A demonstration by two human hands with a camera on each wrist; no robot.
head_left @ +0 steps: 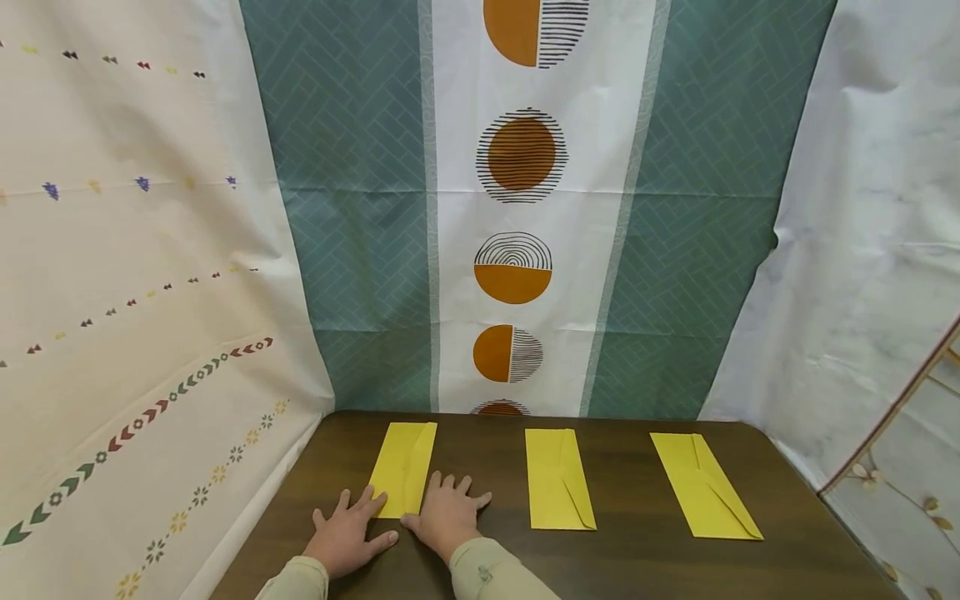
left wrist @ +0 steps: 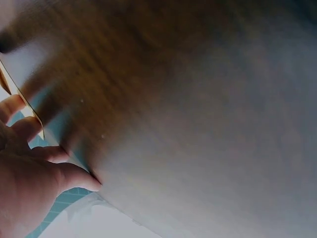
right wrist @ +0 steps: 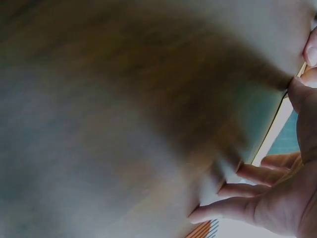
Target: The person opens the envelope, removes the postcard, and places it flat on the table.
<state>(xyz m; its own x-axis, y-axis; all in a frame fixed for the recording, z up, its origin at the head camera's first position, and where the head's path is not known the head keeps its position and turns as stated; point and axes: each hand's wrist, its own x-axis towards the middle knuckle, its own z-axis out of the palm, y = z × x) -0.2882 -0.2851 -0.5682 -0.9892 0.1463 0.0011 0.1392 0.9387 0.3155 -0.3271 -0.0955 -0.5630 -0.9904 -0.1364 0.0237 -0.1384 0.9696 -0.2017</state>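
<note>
Left of the yellow middle envelope (head_left: 558, 492), the left envelope (head_left: 405, 465) lies on the dark table (head_left: 637, 567), its near end between my left hand (head_left: 343, 537) and right hand (head_left: 448, 515). My fingers (head_left: 376, 505) are spread, gripping nothing, and seem to touch it, though the wrist views are murky.

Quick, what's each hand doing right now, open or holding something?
Left hand: open, touching the leftmost yellow envelope.
Right hand: open, at that envelope's near right corner, gripping nothing.

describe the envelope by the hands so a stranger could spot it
Find the dark table. Three yellow envelopes lie on it in a row; this is the left one. Only it has the left hand and right hand at its near end.
</note>
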